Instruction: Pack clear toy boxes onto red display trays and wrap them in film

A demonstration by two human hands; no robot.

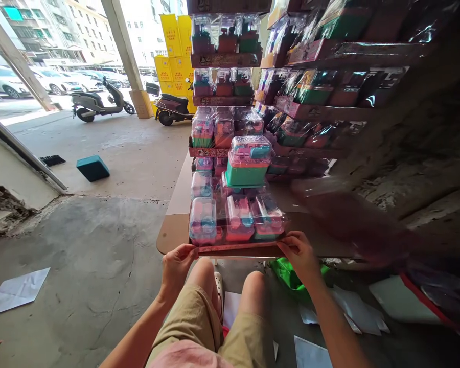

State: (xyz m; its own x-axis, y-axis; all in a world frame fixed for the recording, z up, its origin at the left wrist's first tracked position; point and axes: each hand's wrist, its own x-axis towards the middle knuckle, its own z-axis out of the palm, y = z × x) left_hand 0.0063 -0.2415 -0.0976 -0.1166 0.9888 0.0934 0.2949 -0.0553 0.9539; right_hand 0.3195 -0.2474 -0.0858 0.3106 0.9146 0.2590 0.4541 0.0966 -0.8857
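Right now the stacked packs (224,76) tower at the back of the surface (172,232); nearer, a shrink-wrapped tray of toy boxes (235,220) lies at its front edge, left hand (178,266) and right hand (299,253) each pinching a corner. Judging by this, the tray is being positioned; next comes a level, two-handed move.

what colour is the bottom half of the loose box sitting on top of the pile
Teal green, under an orange band, on the box; head view shows it best.

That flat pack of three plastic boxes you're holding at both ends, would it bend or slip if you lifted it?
The pack probably stays fairly stiff: both the left hand and right hand grip a card strip along its near edge. Its glossy clear wrap looks slippery. It seems light, being small plastic boxes, though the loose box behind it might topple if nudged.
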